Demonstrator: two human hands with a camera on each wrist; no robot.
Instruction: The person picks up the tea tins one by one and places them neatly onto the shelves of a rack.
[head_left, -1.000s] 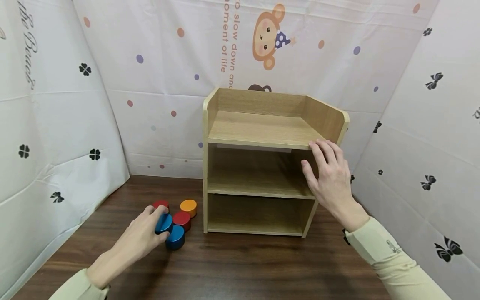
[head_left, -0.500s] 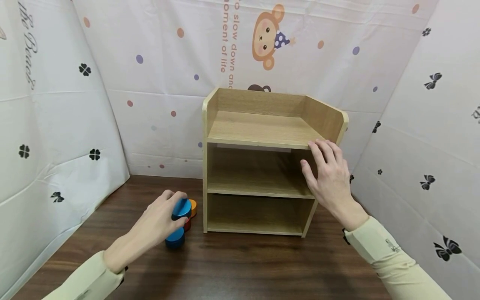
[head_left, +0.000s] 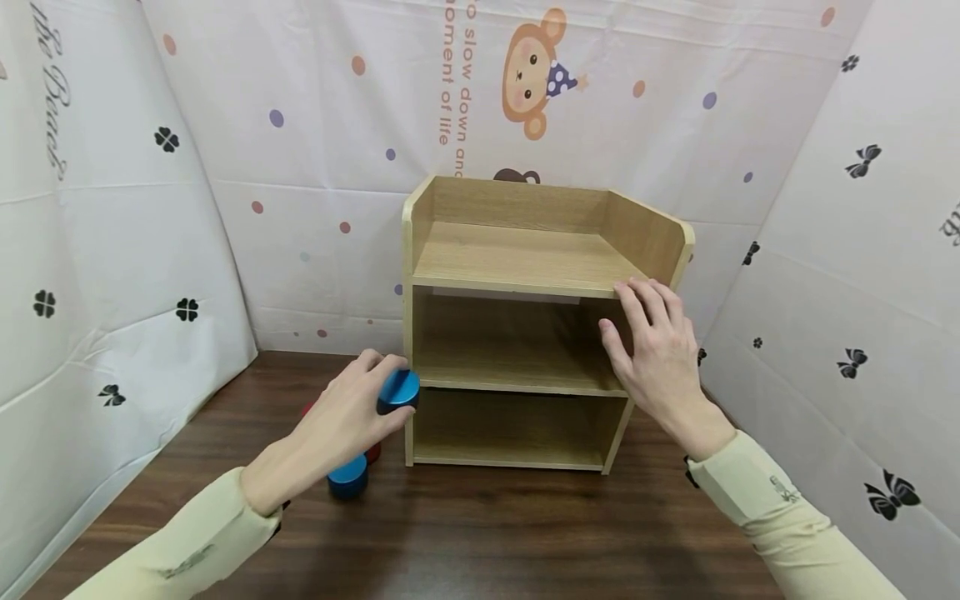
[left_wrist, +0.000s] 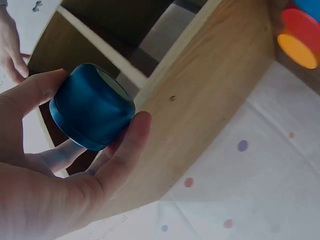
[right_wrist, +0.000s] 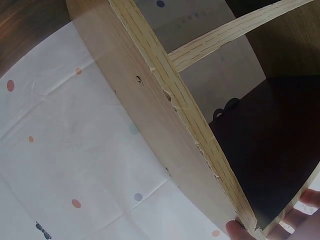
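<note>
My left hand (head_left: 333, 421) pinches a small blue round tin (head_left: 399, 390) between thumb and fingers, held up at the left front edge of a wooden shelf unit (head_left: 521, 287). The left wrist view shows the tin (left_wrist: 92, 107) tilted, its pale base facing outward. Fingertips of my right hand (head_left: 663, 362) rest on the front edge of the top board, near the right side panel. A second blue tin (head_left: 348, 479) stands on the table below my left hand. Behind it a red tin (head_left: 372, 452) is mostly hidden by that hand.
The shelf unit has three levels, with raised walls around the top. In the left wrist view an orange tin (left_wrist: 298, 51) and a red tin (left_wrist: 302, 27) show at the corner. Printed cloth (head_left: 322, 167) surrounds the dark wooden table (head_left: 487, 533) on three sides.
My left hand has lifted the blue tin from among the others and carried it right and away from me, up to the shelf unit's left edge. The right hand stays in place.
</note>
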